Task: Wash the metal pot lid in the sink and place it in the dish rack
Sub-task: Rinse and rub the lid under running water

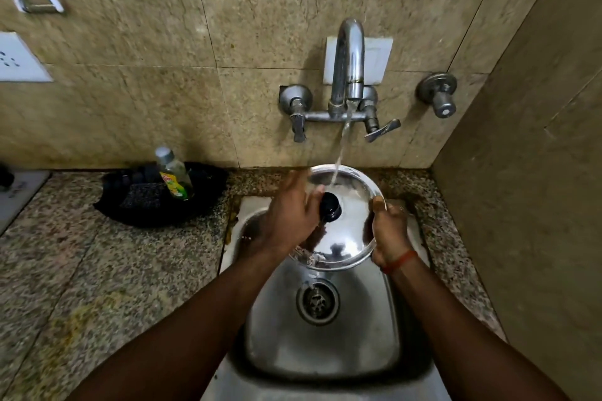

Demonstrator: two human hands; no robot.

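The round metal pot lid (pixel 350 231) with a black knob (pixel 330 207) is held tilted over the steel sink (pixel 322 345). Water from the tap (pixel 348 58) runs onto the lid's far edge. My right hand (pixel 389 233) grips the lid's right rim, thumb on top. My left hand (pixel 291 215) lies flat on the lid's left side beside the knob, fingers straight and blurred. No dish rack is in view.
A black tray (pixel 130 205) with a scrub pad and a dish soap bottle (pixel 172 174) sits on the granite counter (pixel 81 270) left of the sink. A side wall (pixel 537 205) stands close on the right. The drain (pixel 317 303) lies below the lid.
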